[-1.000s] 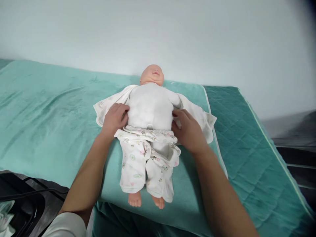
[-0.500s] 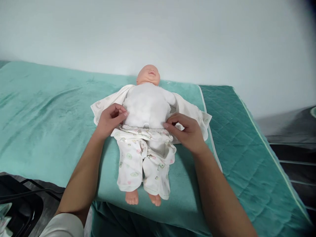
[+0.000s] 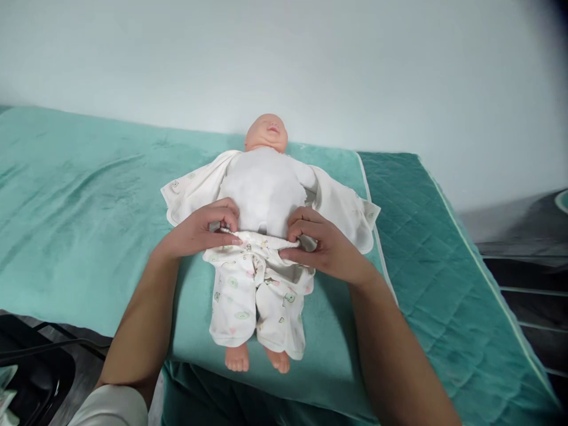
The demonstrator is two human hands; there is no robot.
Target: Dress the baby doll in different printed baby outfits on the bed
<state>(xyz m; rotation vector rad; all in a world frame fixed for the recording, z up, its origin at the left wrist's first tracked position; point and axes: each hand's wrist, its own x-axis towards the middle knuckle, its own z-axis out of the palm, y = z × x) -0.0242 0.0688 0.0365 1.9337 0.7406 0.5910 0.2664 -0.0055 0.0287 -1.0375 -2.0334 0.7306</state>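
A baby doll (image 3: 265, 183) lies on its back on a teal blanket (image 3: 89, 201), head toward the wall. Its white cloth torso is bare, and an open printed white top (image 3: 341, 210) is spread under it on both sides. It wears printed white trousers (image 3: 248, 296), with bare feet showing below the cuffs. My left hand (image 3: 204, 228) is closed on the trousers' waistband at the doll's left-of-frame hip. My right hand (image 3: 322, 242) pinches the same waistband on the other side.
A darker quilted teal mat (image 3: 444, 248) covers the bed to the right of the blanket. A pale wall runs behind the bed. A black object with a cable (image 3: 39, 361) sits at the lower left, beside the bed's front edge.
Both hands have come in from the doll's sides to its waist and closed on the trousers' waistband. The waistband is bunched a little between my fingers.
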